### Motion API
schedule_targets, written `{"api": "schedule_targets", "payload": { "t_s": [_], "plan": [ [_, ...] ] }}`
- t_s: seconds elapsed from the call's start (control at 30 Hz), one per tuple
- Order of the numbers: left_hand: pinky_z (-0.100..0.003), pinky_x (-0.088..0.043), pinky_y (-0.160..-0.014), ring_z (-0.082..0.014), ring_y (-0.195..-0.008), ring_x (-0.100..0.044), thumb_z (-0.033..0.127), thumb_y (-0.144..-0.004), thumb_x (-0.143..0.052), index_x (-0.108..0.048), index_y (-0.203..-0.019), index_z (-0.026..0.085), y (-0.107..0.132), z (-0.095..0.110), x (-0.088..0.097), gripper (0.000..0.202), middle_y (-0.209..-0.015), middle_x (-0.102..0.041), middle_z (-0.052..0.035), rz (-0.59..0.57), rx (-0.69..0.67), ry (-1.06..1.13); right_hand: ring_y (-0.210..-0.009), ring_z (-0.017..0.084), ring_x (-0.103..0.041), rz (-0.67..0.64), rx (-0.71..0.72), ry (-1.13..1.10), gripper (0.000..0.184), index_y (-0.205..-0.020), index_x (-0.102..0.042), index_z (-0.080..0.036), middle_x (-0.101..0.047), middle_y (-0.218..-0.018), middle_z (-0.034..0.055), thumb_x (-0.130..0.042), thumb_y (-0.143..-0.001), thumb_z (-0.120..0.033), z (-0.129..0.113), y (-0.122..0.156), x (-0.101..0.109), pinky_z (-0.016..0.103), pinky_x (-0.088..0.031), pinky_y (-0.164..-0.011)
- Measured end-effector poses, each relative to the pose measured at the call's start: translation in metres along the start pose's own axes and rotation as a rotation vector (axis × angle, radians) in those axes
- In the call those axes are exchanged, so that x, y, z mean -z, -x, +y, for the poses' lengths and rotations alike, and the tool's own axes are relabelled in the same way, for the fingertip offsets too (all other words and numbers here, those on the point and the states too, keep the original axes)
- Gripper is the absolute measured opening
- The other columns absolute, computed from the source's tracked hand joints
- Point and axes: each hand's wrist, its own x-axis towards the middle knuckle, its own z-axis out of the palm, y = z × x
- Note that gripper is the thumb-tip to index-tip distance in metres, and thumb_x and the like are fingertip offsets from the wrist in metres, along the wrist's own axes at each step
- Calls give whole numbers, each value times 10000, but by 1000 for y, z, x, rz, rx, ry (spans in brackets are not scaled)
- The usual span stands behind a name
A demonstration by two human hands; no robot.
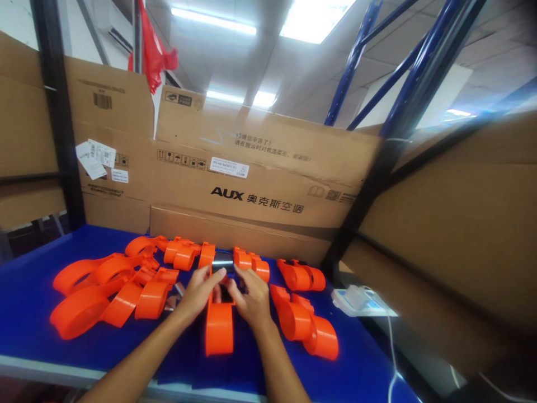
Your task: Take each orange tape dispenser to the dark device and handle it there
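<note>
At the middle of the blue surface, both my hands are on an orange plastic tape dispenser (219,330), its broad rounded ring end toward me. My left hand (202,294) has its fingers closed on the dispenser's left side, the thumb near the far end. On the other side, my right hand (251,296) grips it with bent fingers. Just beyond my fingertips is a dark piece with a pale serrated strip (222,263); whether it is joined to the dispenser I cannot tell. My fingers partly hide the dispenser's middle.
Several orange dispensers (79,310) lie to the left, more (297,277) to the right and some along the back. A cardboard wall (188,184) stands behind the blue tabletop (25,285). Dark rack posts (364,196) flank it. A white device with a cable (363,302) sits right.
</note>
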Motion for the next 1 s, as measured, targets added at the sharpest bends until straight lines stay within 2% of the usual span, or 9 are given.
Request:
{"api": "schedule_targets", "payload": {
  "t_s": [0.23, 0.37, 0.57, 0.7, 0.83, 1.0],
  "plan": [
    [-241, -376, -481, -128, -377, -513, 475, -828, -650, -651, -800, 160, -2, -3, 2, 316, -430, -536, 39, 28, -44, -48, -618, 175, -588, -22, -40, -19, 268, -1089, -694, -151, -668, -736, 63, -553, -918, -301, -3, -2, -1, 297, -499, -581],
    [-234, -362, -463, -115, -365, -492, 464, -799, -683, -666, -805, 154, -2, 0, -1, 311, -436, -547, 38, 42, -14, 35, -626, 182, -610, -33, -49, -31, 292, -1146, -685, -159, -686, -748, 67, -564, -919, -296, -1, -2, -1, 303, -519, -586],
    [-200, -331, -411, -80, -398, -476, 434, -711, -773, -645, -790, 152, 2, 17, -6, 320, -553, -600, 28, 133, 165, 363, -907, 224, -697, -75, 56, -73, 397, -1292, -617, -204, -732, -1076, 111, -584, -896, -203, -1, -5, 4, 377, -572, -821],
    [-186, -336, -406, -64, -404, -469, 390, -661, -827, -660, -853, 153, 2, 19, -5, 348, -571, -584, 46, 97, 164, 401, -913, 221, -701, -110, 98, -52, 454, -1320, -597, -209, -720, -1128, 112, -551, -873, -153, -1, -5, 6, 387, -581, -828],
    [-184, -336, -406, -58, -402, -456, 370, -666, -833, -667, -931, 162, 1, 15, -4, 376, -570, -582, 53, 61, 132, 368, -866, 218, -699, -112, 104, -7, 466, -1309, -603, -201, -729, -1081, 110, -535, -852, -140, 1, -4, 4, 382, -589, -791],
    [-197, -341, -421, -69, -405, -456, 352, -681, -828, -667, -907, 164, 2, 15, -4, 335, -542, -566, 55, 52, 126, 356, -732, 214, -670, -120, 109, 99, 453, -1281, -616, -150, -732, -899, 118, -533, -836, -149, 3, -1, 2, 362, -585, -687]
  ]
}}
